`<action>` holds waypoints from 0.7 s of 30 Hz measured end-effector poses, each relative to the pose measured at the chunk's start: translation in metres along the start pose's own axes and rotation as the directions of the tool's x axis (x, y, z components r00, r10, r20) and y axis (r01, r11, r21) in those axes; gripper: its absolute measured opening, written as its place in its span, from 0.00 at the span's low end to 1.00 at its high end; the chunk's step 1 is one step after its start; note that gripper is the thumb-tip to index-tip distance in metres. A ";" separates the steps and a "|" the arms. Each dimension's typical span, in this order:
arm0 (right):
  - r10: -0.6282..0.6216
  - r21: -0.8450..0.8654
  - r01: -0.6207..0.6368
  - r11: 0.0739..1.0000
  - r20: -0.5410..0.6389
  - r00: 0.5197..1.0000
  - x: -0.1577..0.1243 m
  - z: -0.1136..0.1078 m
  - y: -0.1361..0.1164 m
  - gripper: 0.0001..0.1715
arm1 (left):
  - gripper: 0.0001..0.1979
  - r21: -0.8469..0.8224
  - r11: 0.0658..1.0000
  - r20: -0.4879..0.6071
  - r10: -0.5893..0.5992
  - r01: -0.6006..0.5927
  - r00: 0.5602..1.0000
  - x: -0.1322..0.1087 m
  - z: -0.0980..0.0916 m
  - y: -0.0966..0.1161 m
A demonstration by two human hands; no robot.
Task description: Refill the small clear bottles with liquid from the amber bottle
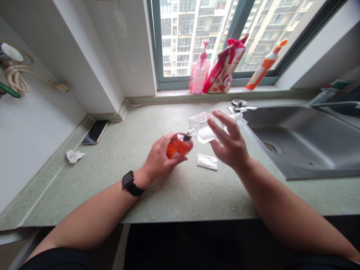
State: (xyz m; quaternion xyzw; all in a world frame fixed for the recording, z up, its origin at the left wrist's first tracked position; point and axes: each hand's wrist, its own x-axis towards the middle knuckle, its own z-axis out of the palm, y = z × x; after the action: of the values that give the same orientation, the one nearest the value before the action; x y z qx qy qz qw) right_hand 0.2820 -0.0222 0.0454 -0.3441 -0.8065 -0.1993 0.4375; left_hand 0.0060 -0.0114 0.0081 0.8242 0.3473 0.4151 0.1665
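My left hand [160, 155] is wrapped round an orange-red bottle [180, 147] with a dark neck, tilted up to the right. In my right hand [232, 144] is a clear faceted bottle [204, 127], gripped between thumb and fingers and lying nearly sideways. Its threaded mouth meets the dark neck of the orange-red bottle; whether liquid runs between them I cannot tell. Behind my right fingers, a white pump head [242, 112] shows by the sink's corner. A folded white tissue [207, 162] lies on the counter between my hands.
Against the left wall lie a phone [95, 132] and a crumpled tissue [74, 156]. The steel sink [306, 142] is at right. A pink pump bottle [199, 75], a red pouch [225, 69] and an orange-white bottle [261, 71] stand on the windowsill.
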 end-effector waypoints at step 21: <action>-0.019 -0.017 0.019 1.000 -0.006 1.000 0.001 -0.001 0.001 0.52 | 0.39 -0.009 1.000 0.004 -0.010 0.010 1.000 0.000 0.000 0.001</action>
State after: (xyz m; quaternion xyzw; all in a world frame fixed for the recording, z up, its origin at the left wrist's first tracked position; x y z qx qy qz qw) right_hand 0.2826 -0.0220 0.0470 -0.3395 -0.8067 -0.2112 0.4352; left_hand 0.0065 -0.0118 0.0089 0.8224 0.3492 0.4144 0.1732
